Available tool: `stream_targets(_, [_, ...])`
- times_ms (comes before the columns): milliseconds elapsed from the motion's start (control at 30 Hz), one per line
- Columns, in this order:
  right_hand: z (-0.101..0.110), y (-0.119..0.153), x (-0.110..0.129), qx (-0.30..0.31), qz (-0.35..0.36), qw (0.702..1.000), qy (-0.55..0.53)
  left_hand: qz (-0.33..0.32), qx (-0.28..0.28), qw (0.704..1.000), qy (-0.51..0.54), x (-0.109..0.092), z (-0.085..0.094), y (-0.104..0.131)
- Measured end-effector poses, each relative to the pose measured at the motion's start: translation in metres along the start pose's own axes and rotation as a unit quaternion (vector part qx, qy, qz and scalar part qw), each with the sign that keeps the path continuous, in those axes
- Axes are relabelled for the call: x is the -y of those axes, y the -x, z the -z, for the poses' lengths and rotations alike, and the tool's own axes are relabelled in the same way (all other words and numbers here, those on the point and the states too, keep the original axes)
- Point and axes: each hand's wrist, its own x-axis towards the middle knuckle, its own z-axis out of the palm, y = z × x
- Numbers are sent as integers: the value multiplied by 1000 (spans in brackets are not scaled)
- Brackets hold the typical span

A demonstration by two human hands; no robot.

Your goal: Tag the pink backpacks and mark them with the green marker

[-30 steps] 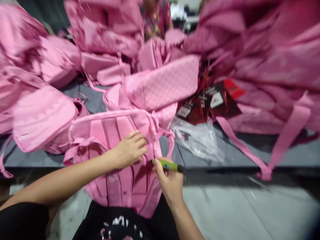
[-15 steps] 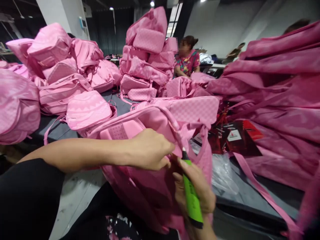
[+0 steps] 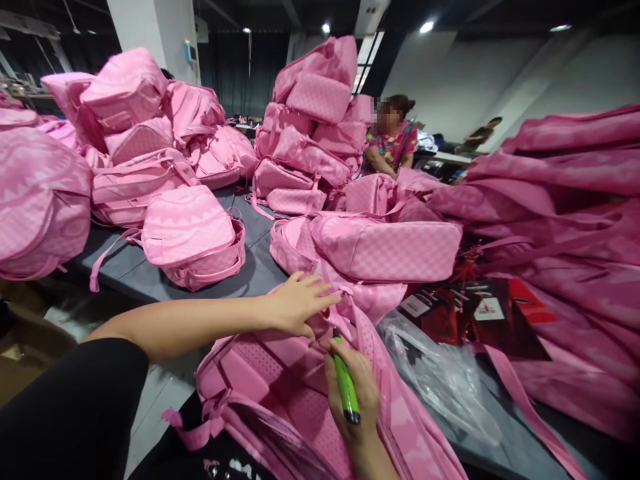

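Note:
A pink backpack [image 3: 280, 373] leans across my lap against the table edge, its dotted padded panel and straps facing up. My left hand [image 3: 299, 305] reaches over the upper end of it, fingers spread, palm down; whether the thumb side touches a strap is hard to see. Close beside it, my right hand [image 3: 363, 383] is closed around a green marker [image 3: 346, 385] with a black end, tip pointing up toward the left hand. The right fingertips are at the top of the backpack, and whether they also pinch fabric is hidden.
Behind lies another pink bag [image 3: 400, 250] with a checked side. Clear plastic wrapping [image 3: 445, 380] and dark red printed tags [image 3: 475, 310] are on the grey-covered table [image 3: 260, 267]. Stacked pink bags [image 3: 565, 220] rise at right, more at left. A co-worker [image 3: 395, 137] is at the far side.
My left hand has gone from a closed fist to spread fingers. The backpack has tipped down toward my lap, showing its dotted panel. My right hand still holds the marker, now slightly further left.

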Motion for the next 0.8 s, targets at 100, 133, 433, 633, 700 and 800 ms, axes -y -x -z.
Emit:
stream_targets(100, [-2, 14, 11, 5, -11, 1000, -22, 23, 75, 997, 3, 13, -20, -17])
stream_targets(133, [-1, 20, 13, 13, -4, 1000, -25, 27, 95, 995, 5, 17, -27, -21])
stream_targets(433, [11, 30, -9, 37, -53, 997, -42, -24, 51, 997, -43, -2, -24, -12])
stream_targets(633, [-1, 36, -11, 13, -129, 989, -68, -42, 40, 994, -93, -17, -31, -10])
stream_targets(700, [1, 36, -12, 25, -138, 988, -71, -24, 57, 993, -100, -14, -41, -16])
stream_targets(800, [10, 26, -19, 80, -104, 989, -64, 3, 86, 992, -98, -11, -49, -22])
